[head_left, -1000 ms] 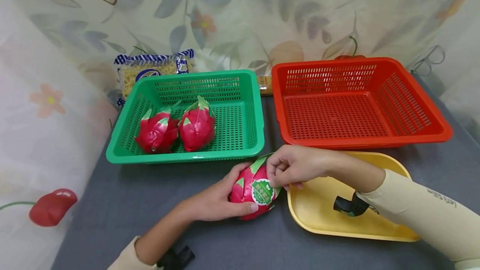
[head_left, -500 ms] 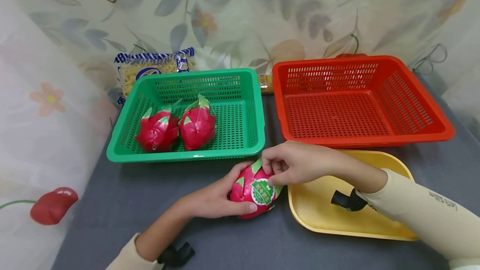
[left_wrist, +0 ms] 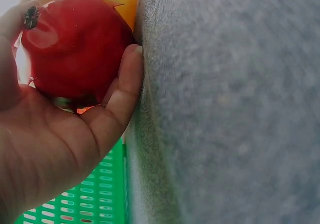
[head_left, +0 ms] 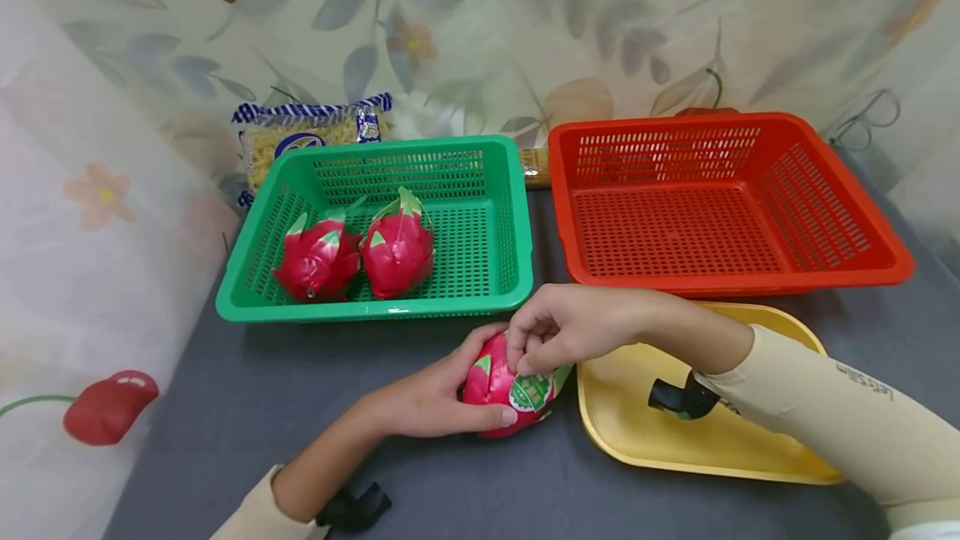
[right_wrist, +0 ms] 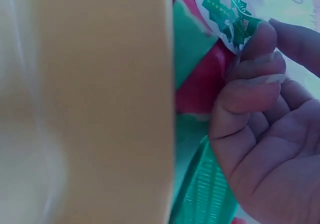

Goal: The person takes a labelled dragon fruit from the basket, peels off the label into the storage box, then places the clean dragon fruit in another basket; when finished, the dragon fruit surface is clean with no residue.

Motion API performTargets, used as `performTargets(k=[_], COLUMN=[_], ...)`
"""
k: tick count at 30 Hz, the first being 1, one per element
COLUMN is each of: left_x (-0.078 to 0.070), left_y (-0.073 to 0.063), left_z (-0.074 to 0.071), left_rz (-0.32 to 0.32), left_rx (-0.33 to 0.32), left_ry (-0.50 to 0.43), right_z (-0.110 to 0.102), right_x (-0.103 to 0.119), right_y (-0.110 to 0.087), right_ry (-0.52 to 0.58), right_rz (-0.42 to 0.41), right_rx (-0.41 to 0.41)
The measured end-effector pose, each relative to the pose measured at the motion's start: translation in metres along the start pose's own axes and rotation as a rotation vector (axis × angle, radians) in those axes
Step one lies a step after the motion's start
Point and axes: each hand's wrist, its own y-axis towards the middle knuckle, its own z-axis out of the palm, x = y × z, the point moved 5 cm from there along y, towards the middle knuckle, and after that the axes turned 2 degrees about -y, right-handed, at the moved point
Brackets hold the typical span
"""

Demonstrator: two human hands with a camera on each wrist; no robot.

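On the grey table lies a pink-red dragon fruit [head_left: 489, 386] with green scales. My left hand [head_left: 431, 394] grips it from the left, thumb in front and fingers behind; the left wrist view shows its red underside with a dark stub [left_wrist: 31, 18]. A round green-and-white sticker [head_left: 536, 393] is on the fruit's upper face. Thumb and fingertips of my right hand [head_left: 573, 327] pinch the sticker's edge, and that edge looks lifted and bent in the right wrist view. Two more dragon fruits [head_left: 318, 261] sit in the green basket [head_left: 480, 307] behind my left hand.
A red basket [head_left: 742, 283] stands at the back right. Under my right forearm is a yellow tray [head_left: 675, 457]. A bag of pasta [head_left: 300, 136] leans behind the green basket, and a yellowish pack [head_left: 535, 167] lies between the baskets. Floral cloth hangs behind.
My right hand has moved slightly left over the fruit, drawing the sticker's upper edge with it, so less of its face shows. My left hand keeps its hold on the dragon fruit.
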Motion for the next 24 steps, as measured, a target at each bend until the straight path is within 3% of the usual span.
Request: performTargets(k=[8,18,24], left_x=[-0.001,0.002,0.000], left_y=[-0.001,-0.001,0.001], left_z=[0.001,0.000,0.001], left_rz=[0.027,0.009,0.036], left_rx=[-0.011,-0.013,0.001], left_ry=[0.007,-0.003,0.014], right_z=[-0.002,0.000,0.003], right_x=[0.008,0.016,0.019], right_y=[0.009,0.001,-0.007], right_ry=[-0.107,-0.260,-0.312], right_rz=[0.035,-0.028,-0.091], right_rx=[0.013,0.004,-0.036])
